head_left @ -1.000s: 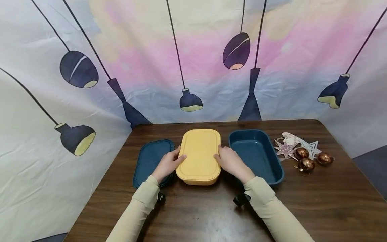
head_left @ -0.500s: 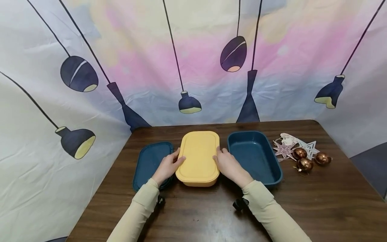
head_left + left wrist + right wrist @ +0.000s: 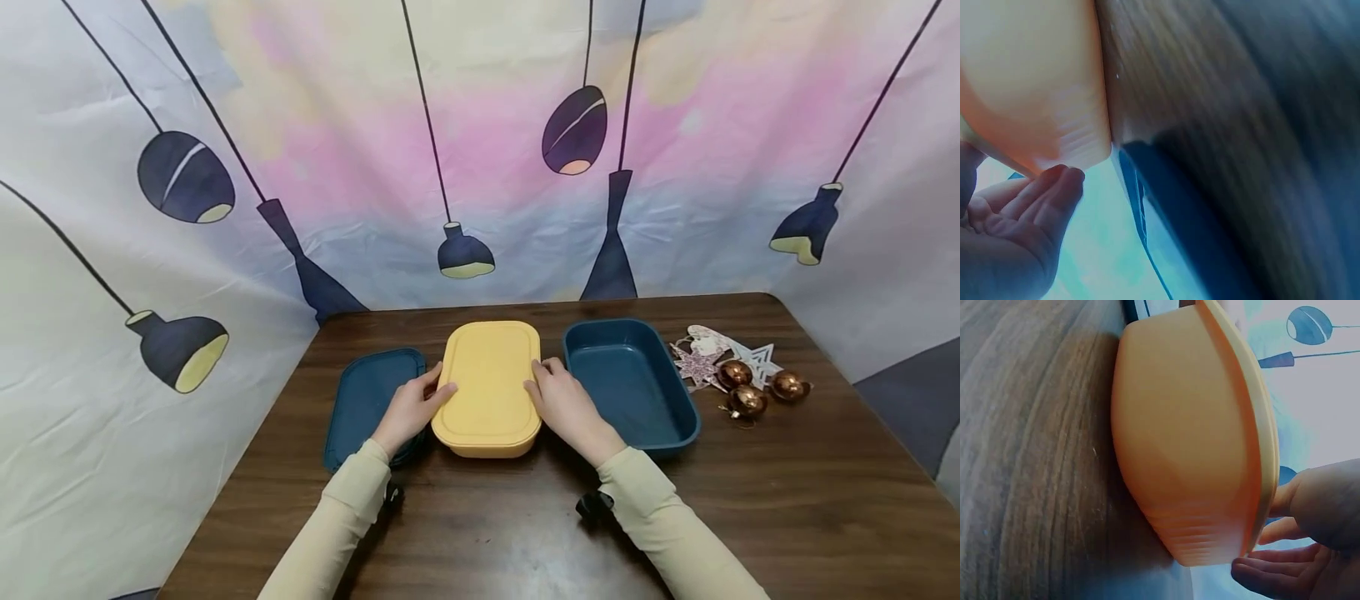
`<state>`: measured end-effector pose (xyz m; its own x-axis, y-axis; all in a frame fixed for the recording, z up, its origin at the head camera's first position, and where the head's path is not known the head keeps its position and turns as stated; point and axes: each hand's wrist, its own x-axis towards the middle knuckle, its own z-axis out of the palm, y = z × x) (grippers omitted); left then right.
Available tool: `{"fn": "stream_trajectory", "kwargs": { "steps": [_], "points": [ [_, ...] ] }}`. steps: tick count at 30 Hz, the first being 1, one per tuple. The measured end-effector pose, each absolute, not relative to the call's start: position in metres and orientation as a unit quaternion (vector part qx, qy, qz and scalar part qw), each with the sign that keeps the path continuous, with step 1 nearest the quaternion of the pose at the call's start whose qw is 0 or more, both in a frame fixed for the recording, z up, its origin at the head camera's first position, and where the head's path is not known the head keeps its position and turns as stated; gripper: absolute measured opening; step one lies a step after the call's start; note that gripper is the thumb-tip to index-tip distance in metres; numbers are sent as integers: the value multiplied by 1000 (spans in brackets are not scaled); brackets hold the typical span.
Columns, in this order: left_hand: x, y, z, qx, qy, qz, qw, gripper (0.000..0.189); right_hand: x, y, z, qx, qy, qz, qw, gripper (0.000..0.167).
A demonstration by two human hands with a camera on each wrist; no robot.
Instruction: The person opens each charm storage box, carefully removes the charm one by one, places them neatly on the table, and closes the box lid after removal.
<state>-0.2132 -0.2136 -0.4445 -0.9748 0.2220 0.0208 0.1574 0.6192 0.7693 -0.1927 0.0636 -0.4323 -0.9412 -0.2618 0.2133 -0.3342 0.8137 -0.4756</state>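
Note:
A yellow lidded food container (image 3: 487, 383) stands on the table between my two hands. On its left long side is my left hand (image 3: 408, 410), thumb on the lid's edge and fingertips against the side wall under the rim, as the left wrist view shows. My right hand (image 3: 568, 404) holds the opposite side the same way, its thumb over the lid (image 3: 1267, 434) edge and its fingers below. The lid lies flat on the container all round. In both wrist views the container's base sits at the wooden tabletop (image 3: 1035, 456).
Left of the yellow container lie dark blue lids (image 3: 367, 396), partly behind my left hand. A dark blue open container (image 3: 633, 383) stands close on the right. Beyond it are copper baubles (image 3: 747, 402) and star ornaments (image 3: 699, 367). A printed cloth (image 3: 337, 125) hangs behind the table.

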Motion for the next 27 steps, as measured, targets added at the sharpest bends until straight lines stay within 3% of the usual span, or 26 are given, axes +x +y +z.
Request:
{"fn": "stream_trajectory", "kwargs": {
  "steps": [16, 27],
  "points": [
    [-210, -241, -445, 62, 924, 376, 11, 58, -193, 60, -431, 186, -947, 250, 80, 44],
    [-212, -272, -442, 47, 943, 329, 2, 49, -183, 41, -430, 259, -921, 263, 122, 40]
  ]
}}
